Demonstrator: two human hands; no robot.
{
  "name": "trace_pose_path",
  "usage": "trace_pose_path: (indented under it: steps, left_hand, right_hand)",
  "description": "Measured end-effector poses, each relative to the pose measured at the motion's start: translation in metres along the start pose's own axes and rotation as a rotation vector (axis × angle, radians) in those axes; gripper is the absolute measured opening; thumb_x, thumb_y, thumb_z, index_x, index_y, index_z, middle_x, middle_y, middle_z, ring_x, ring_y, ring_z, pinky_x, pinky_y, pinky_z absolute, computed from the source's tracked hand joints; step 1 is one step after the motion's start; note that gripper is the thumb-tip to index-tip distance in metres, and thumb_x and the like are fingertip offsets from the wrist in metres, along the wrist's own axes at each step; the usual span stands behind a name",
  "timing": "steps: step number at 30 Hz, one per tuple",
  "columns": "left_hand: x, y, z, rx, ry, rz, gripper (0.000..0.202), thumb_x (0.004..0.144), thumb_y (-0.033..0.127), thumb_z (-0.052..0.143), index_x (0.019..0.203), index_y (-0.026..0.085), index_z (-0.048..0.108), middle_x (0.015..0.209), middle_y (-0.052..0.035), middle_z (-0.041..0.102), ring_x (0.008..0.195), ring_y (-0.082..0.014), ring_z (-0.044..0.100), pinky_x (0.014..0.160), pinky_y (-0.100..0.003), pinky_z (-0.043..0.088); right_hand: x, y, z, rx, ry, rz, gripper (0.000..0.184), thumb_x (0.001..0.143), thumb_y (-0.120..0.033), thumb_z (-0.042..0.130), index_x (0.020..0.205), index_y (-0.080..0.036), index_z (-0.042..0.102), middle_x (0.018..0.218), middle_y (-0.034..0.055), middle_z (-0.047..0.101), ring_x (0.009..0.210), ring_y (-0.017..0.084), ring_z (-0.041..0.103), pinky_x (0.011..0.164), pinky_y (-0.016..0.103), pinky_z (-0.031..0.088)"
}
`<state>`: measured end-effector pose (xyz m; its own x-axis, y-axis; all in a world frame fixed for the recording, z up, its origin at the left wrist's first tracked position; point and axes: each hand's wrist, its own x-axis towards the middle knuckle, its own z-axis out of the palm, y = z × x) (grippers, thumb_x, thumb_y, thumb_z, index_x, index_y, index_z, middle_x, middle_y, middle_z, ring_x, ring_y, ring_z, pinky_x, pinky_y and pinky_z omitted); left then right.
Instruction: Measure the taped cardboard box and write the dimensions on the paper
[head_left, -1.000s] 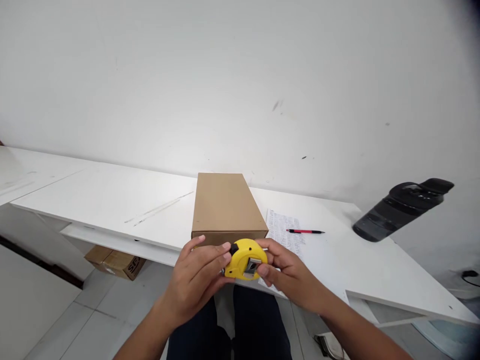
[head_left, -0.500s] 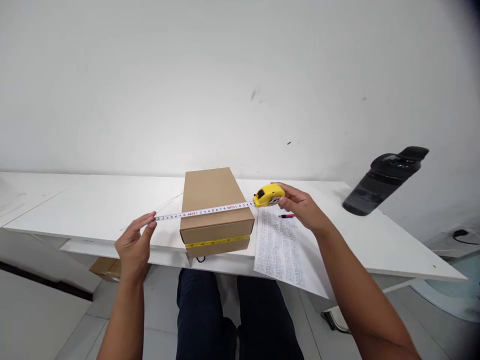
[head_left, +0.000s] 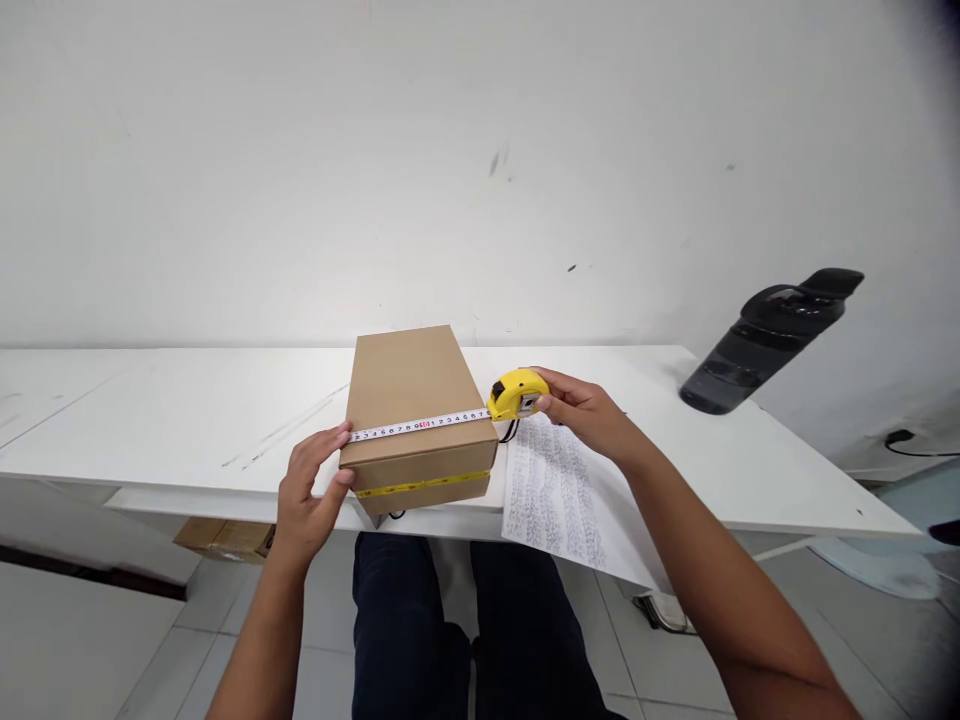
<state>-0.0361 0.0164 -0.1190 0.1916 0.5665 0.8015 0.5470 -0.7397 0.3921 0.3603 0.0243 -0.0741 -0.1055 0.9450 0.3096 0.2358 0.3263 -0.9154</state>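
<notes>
A brown cardboard box (head_left: 409, 375) with a yellow strip round its side sits at the table's front edge. Across its top, near the front, runs the white marked blade (head_left: 420, 425) of a tape measure. My left hand (head_left: 311, 490) is at the box's left edge, its fingertips pressing the blade's end there and its thumb against the box's side. On the right, my right hand (head_left: 589, 415) grips the yellow tape measure case (head_left: 519, 393), just past the box's right top edge. A black wrist loop dangles beneath the case.
A handwritten sheet (head_left: 555, 500) lies right of the box, overhanging the front of the white table (head_left: 247, 400). A dark bottle (head_left: 765, 345) stands at the right. Another carton (head_left: 225, 538) is below on the left. Behind the table rises a white wall.
My left hand has moved right with the blade's end, from beyond the box to its left edge. Less blade is drawn out. The thumb has come down to the box's side.
</notes>
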Motion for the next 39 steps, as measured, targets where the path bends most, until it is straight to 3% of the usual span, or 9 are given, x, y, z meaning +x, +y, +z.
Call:
trace_pose_path:
  steps: [7, 11, 15, 20, 23, 27, 32, 35, 39]
  left_hand:
    - [-0.002, 0.030, -0.004, 0.222, 0.186, 0.116, 0.028, 0.090, 0.013, 0.073, 0.114, 0.027, 0.070, 0.108, -0.0022, 0.080, 0.101, -0.0174, 0.073, 0.110, -0.046, 0.051]
    - [-0.011, 0.064, 0.000, 0.117, 0.184, 0.212, 0.073, 0.087, 0.010, 0.077, 0.150, 0.032, 0.047, 0.096, 0.0018, 0.082, 0.091, -0.0166, 0.074, 0.110, -0.047, 0.051]
    - [-0.021, 0.102, 0.018, 0.234, 0.107, 0.396, 0.079, 0.090, 0.018, 0.077, 0.156, 0.029, 0.035, 0.082, 0.0090, 0.080, 0.076, -0.0117, 0.072, 0.126, -0.043, 0.034]
    - [-0.034, 0.119, 0.048, 0.178, 0.223, 0.345, 0.082, 0.086, 0.022, 0.082, 0.154, 0.031, 0.036, 0.065, 0.0145, 0.071, 0.064, -0.0108, 0.067, 0.126, -0.046, 0.036]
    - [-0.037, 0.111, 0.058, 0.152, 0.276, 0.285, 0.084, 0.087, 0.020, 0.081, 0.156, 0.031, 0.035, 0.068, 0.0120, 0.068, 0.069, -0.0110, 0.067, 0.123, -0.048, 0.038]
    - [-0.041, 0.096, 0.066, 0.118, 0.332, 0.204, 0.084, 0.089, 0.032, 0.079, 0.158, 0.032, 0.031, 0.090, 0.0030, 0.070, 0.082, -0.0146, 0.067, 0.118, -0.055, 0.042]
    - [-0.040, 0.090, 0.072, 0.333, 0.293, 0.119, 0.090, 0.088, 0.029, 0.078, 0.160, 0.029, 0.024, 0.148, -0.0202, 0.054, 0.146, -0.0311, 0.044, 0.122, -0.063, 0.033]
    - [-0.036, 0.091, 0.077, 0.414, 0.286, 0.089, 0.095, 0.088, 0.028, 0.077, 0.161, 0.031, 0.016, 0.166, -0.0225, 0.032, 0.157, -0.0347, 0.029, 0.122, -0.066, 0.031]
    - [-0.035, 0.095, 0.083, 0.352, 0.315, 0.079, 0.097, 0.089, 0.028, 0.074, 0.162, 0.031, 0.011, 0.169, -0.0219, 0.023, 0.158, -0.0352, 0.028, 0.120, -0.064, 0.036]
  right_hand:
    - [-0.012, -0.010, -0.007, -0.029, 0.021, -0.058, 0.056, 0.084, -0.061, 0.075, 0.130, -0.029, 0.074, 0.105, 0.0058, 0.076, 0.087, 0.022, 0.067, 0.073, 0.035, 0.057]
    - [-0.040, -0.027, 0.007, 0.065, 0.003, -0.061, 0.054, 0.080, -0.062, 0.080, 0.122, -0.028, 0.077, 0.089, 0.0056, 0.076, 0.080, 0.022, 0.067, 0.068, 0.035, 0.058]
    - [-0.064, -0.040, 0.038, 0.126, -0.205, 0.051, 0.052, 0.087, -0.062, 0.073, 0.124, -0.025, 0.075, 0.085, 0.0055, 0.074, 0.076, 0.021, 0.067, 0.066, 0.033, 0.058]
    - [-0.072, -0.046, 0.060, 0.241, -0.417, 0.092, 0.049, 0.095, -0.058, 0.066, 0.131, -0.025, 0.071, 0.105, 0.0075, 0.076, 0.090, 0.019, 0.069, 0.078, 0.032, 0.057]
    - [-0.050, -0.059, 0.058, 0.193, -0.404, 0.113, 0.048, 0.095, -0.058, 0.064, 0.128, -0.024, 0.072, 0.110, 0.0086, 0.076, 0.096, 0.021, 0.069, 0.081, 0.034, 0.056]
    - [0.023, -0.077, 0.056, -0.106, -0.324, 0.070, 0.043, 0.095, -0.059, 0.061, 0.111, -0.023, 0.079, 0.094, 0.0055, 0.074, 0.077, 0.017, 0.062, 0.064, 0.029, 0.047]
    - [0.116, -0.070, 0.072, -0.550, -0.287, 0.040, 0.047, 0.103, -0.045, 0.048, 0.068, -0.018, 0.065, 0.059, 0.0010, 0.057, 0.055, 0.014, 0.047, 0.052, 0.028, 0.033]
    - [0.137, -0.069, 0.093, -0.692, -0.238, -0.037, 0.039, 0.103, -0.035, 0.049, 0.073, -0.017, 0.066, 0.076, 0.0075, 0.068, 0.072, 0.020, 0.060, 0.064, 0.030, 0.040]
    - [0.136, -0.073, 0.103, -0.822, -0.186, -0.113, 0.031, 0.104, -0.036, 0.048, 0.107, -0.017, 0.072, 0.120, 0.0159, 0.070, 0.104, 0.029, 0.066, 0.082, 0.035, 0.046]
